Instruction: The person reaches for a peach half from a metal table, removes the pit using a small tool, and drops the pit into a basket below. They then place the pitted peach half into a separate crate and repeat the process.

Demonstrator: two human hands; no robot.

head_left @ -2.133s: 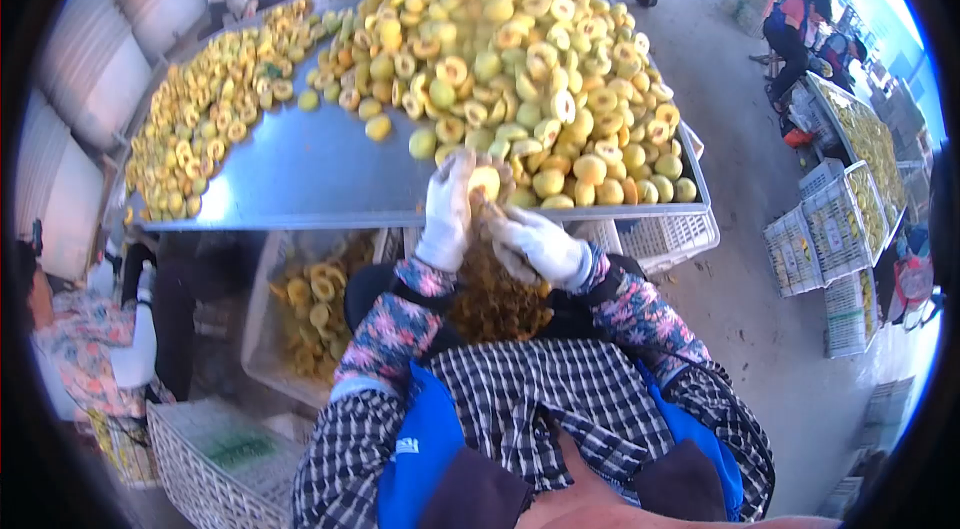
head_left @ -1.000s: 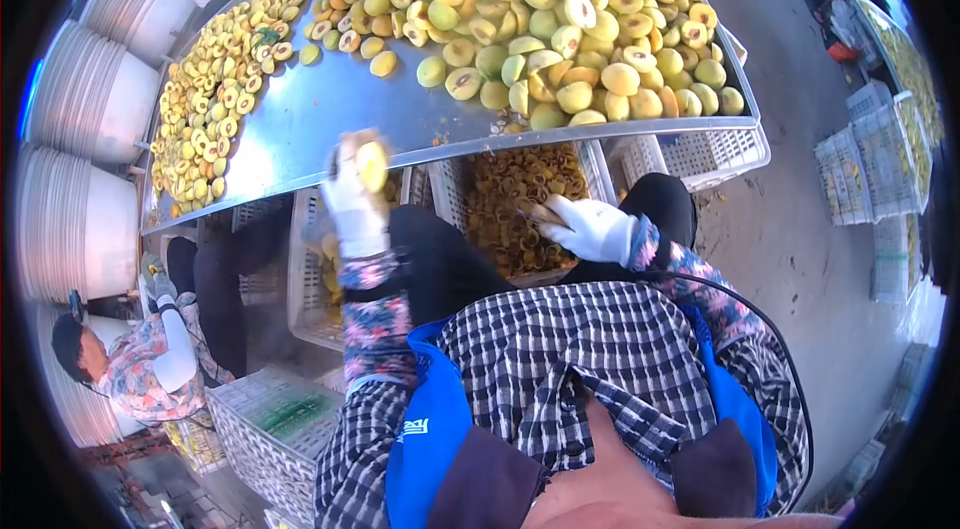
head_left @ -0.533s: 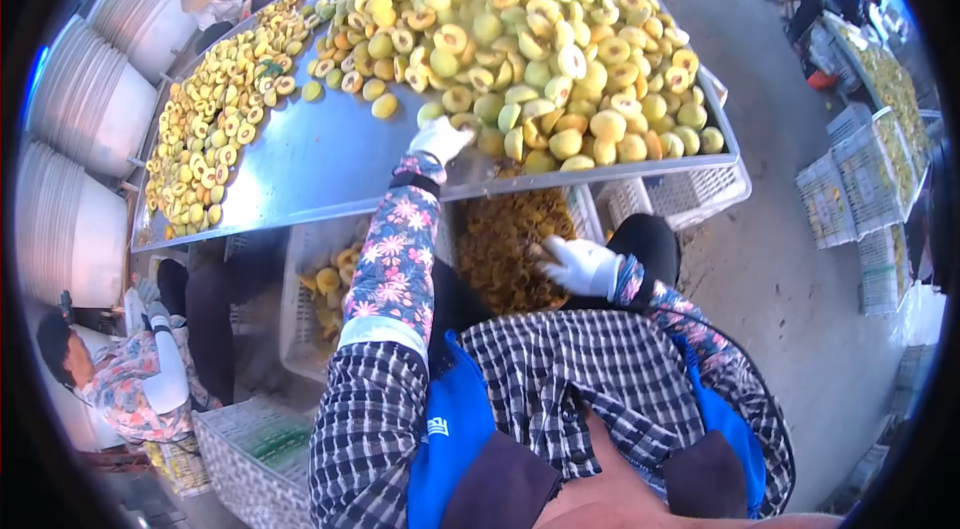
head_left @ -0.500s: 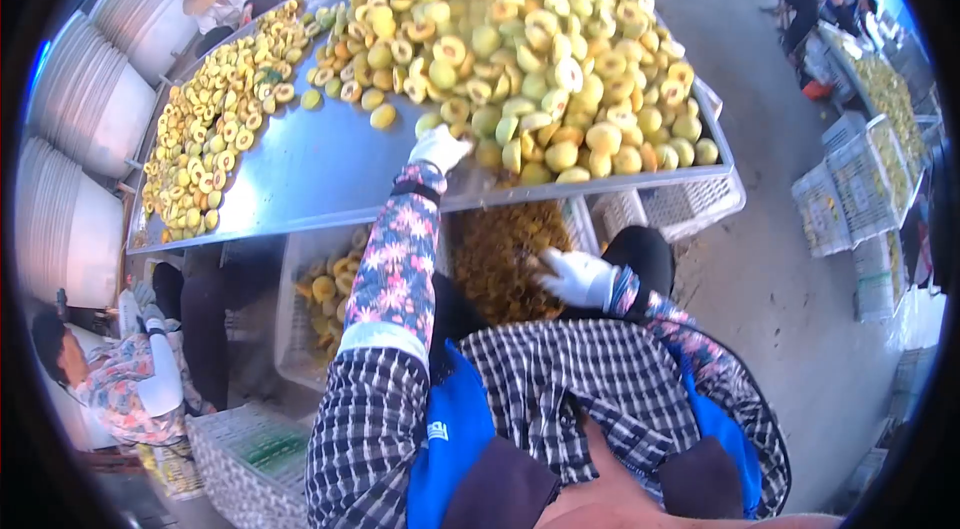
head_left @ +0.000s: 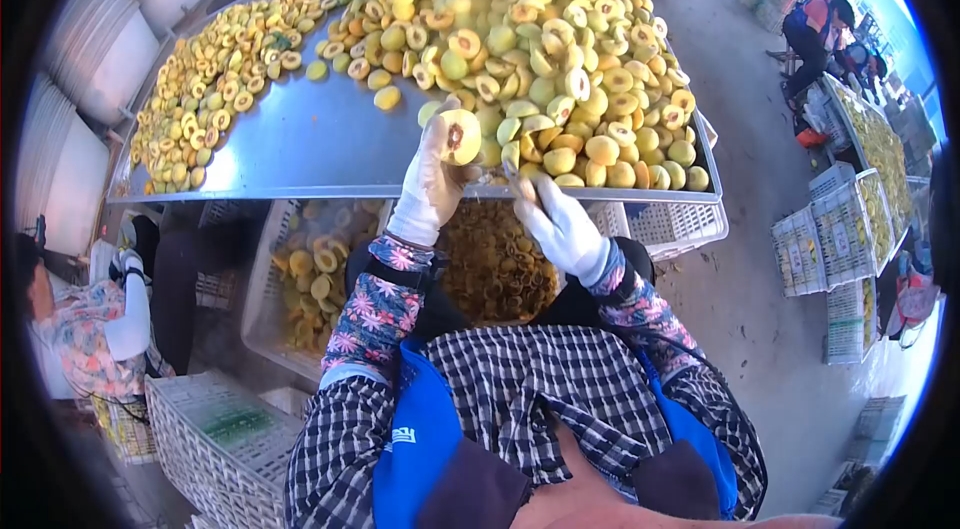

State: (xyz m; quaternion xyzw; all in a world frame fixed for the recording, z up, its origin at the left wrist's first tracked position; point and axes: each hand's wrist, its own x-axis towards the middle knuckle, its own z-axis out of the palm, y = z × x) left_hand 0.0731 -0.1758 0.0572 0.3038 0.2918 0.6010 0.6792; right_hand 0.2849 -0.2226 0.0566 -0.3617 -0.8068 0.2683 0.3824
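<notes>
My left hand [head_left: 436, 174], in a white glove, is closed round a yellow peach half [head_left: 460, 137] near the front edge of the metal table. Its cut side, with a reddish-brown centre, faces right. My right hand [head_left: 562, 224], also gloved, is closed on a small tool [head_left: 511, 172] with a thin tip, just right of the peach half and apart from it. Most of the tool is hidden by the fingers. Behind both hands lies a big heap of peach halves [head_left: 540, 39].
The metal table [head_left: 310, 144] also bears a second peach pile [head_left: 205, 114] at left. Below it are a crate of peach halves [head_left: 262, 304] and a brown heap of scraps [head_left: 495, 274]. A person [head_left: 90, 329] sits at left. Crates [head_left: 830, 239] stand at right.
My left hand has lifted a peach half from the heap's front edge and turned upright. My right hand has risen from above the brown scraps to beside the peach half.
</notes>
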